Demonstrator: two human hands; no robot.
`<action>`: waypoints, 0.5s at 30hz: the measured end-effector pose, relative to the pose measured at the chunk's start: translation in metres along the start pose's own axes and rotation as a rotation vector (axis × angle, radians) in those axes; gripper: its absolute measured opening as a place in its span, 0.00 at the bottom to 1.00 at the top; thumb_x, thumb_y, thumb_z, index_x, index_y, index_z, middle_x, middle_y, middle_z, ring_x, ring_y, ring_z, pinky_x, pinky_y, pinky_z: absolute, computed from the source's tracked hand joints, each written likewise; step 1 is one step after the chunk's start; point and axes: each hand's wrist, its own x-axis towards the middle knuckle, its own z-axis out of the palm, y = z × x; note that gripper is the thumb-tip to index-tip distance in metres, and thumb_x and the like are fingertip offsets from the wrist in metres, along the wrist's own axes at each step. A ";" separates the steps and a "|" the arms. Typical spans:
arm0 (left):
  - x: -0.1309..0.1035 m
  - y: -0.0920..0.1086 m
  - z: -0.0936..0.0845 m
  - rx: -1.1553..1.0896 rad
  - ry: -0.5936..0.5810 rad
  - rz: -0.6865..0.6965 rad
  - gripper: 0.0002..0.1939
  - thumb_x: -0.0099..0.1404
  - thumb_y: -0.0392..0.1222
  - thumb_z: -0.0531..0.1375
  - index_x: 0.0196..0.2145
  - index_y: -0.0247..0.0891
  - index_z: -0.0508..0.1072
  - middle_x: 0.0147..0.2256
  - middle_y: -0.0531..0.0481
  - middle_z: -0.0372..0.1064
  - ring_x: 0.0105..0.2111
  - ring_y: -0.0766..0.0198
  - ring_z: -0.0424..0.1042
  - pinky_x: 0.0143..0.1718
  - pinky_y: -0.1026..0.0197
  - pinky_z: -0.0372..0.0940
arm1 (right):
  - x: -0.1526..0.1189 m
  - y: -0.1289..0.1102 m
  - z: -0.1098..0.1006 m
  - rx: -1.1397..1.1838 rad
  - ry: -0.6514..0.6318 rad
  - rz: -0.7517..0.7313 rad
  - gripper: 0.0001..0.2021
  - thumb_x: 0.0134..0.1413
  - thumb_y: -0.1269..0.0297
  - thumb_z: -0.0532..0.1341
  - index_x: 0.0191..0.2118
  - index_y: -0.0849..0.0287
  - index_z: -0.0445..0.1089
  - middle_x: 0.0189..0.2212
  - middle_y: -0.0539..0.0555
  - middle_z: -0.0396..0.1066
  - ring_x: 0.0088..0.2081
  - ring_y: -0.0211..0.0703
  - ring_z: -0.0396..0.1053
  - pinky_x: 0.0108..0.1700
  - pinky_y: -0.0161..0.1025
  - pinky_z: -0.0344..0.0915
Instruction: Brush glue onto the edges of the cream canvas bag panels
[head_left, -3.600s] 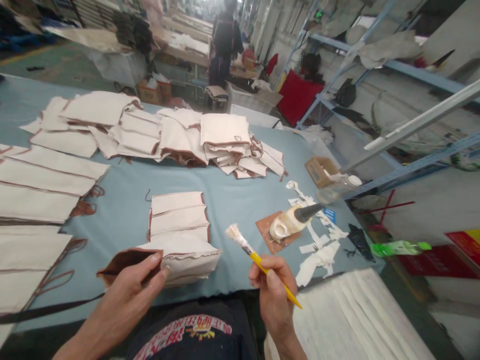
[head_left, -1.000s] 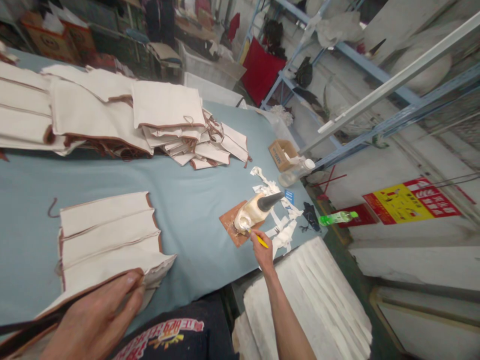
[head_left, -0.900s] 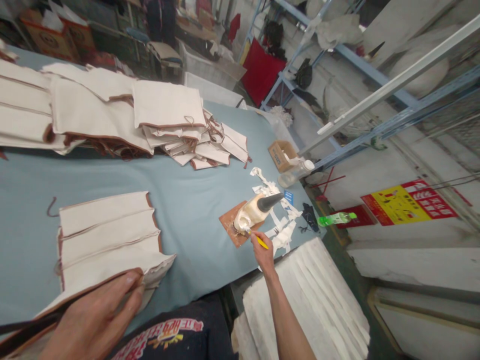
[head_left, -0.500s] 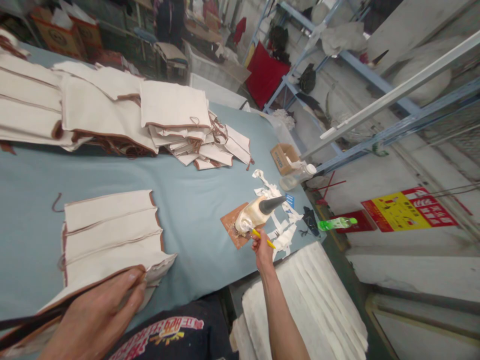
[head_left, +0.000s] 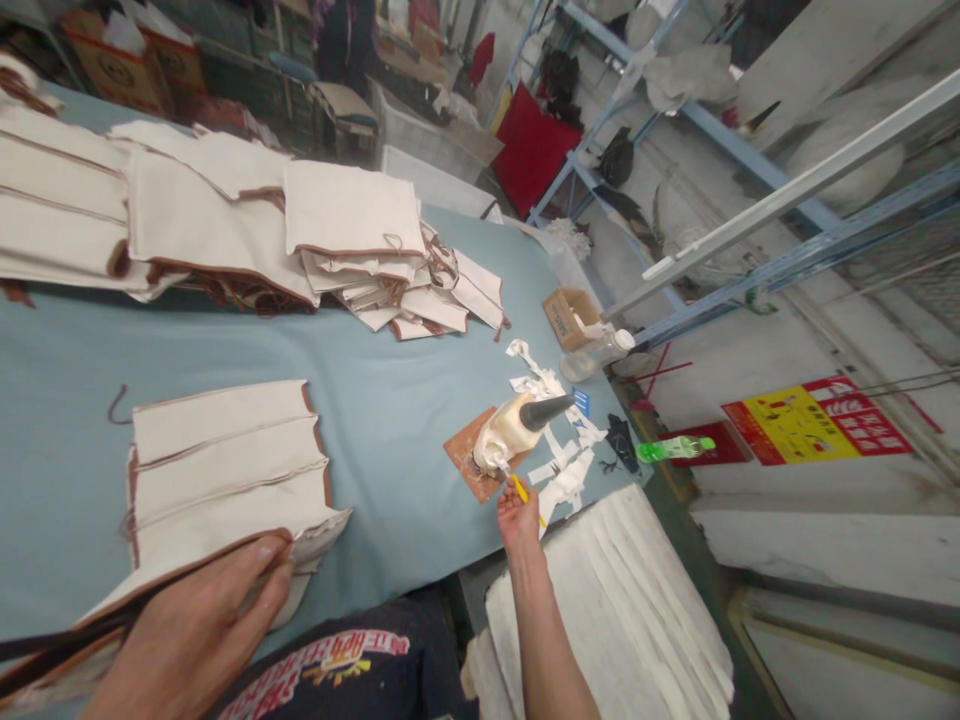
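My left hand is closed on the near edge of a cream fabric piece with brown binding, lifting that edge while the rest lies on the table. Between the fingers of my right hand is a thin yellow-handled brush. Its tip is at the opening of a glue-smeared, cream-coloured bottle with a dark cone-shaped end; whether the tip is inside I cannot tell. The bottle leans on a brown square. Dark straps run beside my left wrist.
Stacks of similar cream pieces line the far side of the blue-green table. White scraps, a clear jar and a small carton lie near the right edge. Below it are layered white sheets.
My right hand has drawn slightly back toward me with the brush, and its fingers have turned. My left hand stays on the fabric edge.
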 end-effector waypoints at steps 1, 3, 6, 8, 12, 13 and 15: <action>-0.001 0.000 -0.001 0.039 -0.016 0.032 0.21 0.72 0.37 0.50 0.39 0.48 0.84 0.46 0.50 0.83 0.44 0.56 0.82 0.53 0.58 0.75 | 0.001 0.000 -0.002 0.000 0.006 0.006 0.16 0.70 0.53 0.62 0.52 0.60 0.71 0.43 0.54 0.75 0.37 0.41 0.75 0.38 0.41 0.76; -0.003 0.001 -0.001 0.088 -0.015 0.035 0.24 0.73 0.35 0.47 0.39 0.48 0.84 0.48 0.47 0.82 0.48 0.53 0.81 0.57 0.53 0.73 | 0.003 0.001 -0.005 -0.006 0.021 0.016 0.16 0.69 0.54 0.63 0.53 0.60 0.71 0.46 0.55 0.74 0.39 0.43 0.75 0.40 0.43 0.76; -0.005 0.006 0.001 0.077 0.019 -0.016 0.28 0.74 0.34 0.45 0.37 0.47 0.85 0.49 0.45 0.82 0.50 0.50 0.80 0.59 0.48 0.71 | 0.004 0.001 -0.009 -0.028 0.044 0.023 0.16 0.69 0.55 0.63 0.55 0.60 0.71 0.48 0.56 0.74 0.42 0.45 0.75 0.42 0.45 0.77; -0.006 0.006 0.002 0.068 0.019 -0.030 0.27 0.74 0.35 0.45 0.37 0.47 0.85 0.48 0.45 0.82 0.49 0.51 0.80 0.59 0.49 0.71 | 0.003 0.000 -0.010 -0.048 0.057 0.011 0.16 0.69 0.55 0.63 0.55 0.60 0.71 0.48 0.56 0.74 0.42 0.45 0.75 0.43 0.45 0.77; -0.009 0.001 0.005 0.061 -0.027 -0.066 0.25 0.73 0.35 0.46 0.39 0.45 0.85 0.50 0.46 0.82 0.52 0.52 0.79 0.61 0.50 0.69 | -0.007 -0.005 -0.011 -0.097 0.069 -0.075 0.17 0.70 0.52 0.62 0.52 0.60 0.71 0.44 0.55 0.75 0.37 0.42 0.75 0.39 0.42 0.76; -0.009 -0.001 0.005 0.062 -0.036 -0.068 0.25 0.72 0.35 0.47 0.39 0.45 0.85 0.50 0.46 0.82 0.52 0.53 0.79 0.61 0.50 0.70 | -0.010 -0.007 -0.011 -0.114 0.067 -0.104 0.18 0.70 0.50 0.61 0.51 0.60 0.72 0.41 0.54 0.75 0.35 0.40 0.74 0.37 0.41 0.75; -0.010 -0.004 0.005 0.071 -0.044 -0.066 0.24 0.72 0.35 0.47 0.40 0.45 0.85 0.50 0.47 0.82 0.50 0.53 0.80 0.58 0.52 0.73 | -0.018 -0.012 -0.008 -0.158 0.048 -0.168 0.22 0.70 0.45 0.57 0.49 0.60 0.72 0.37 0.52 0.76 0.30 0.38 0.73 0.33 0.38 0.72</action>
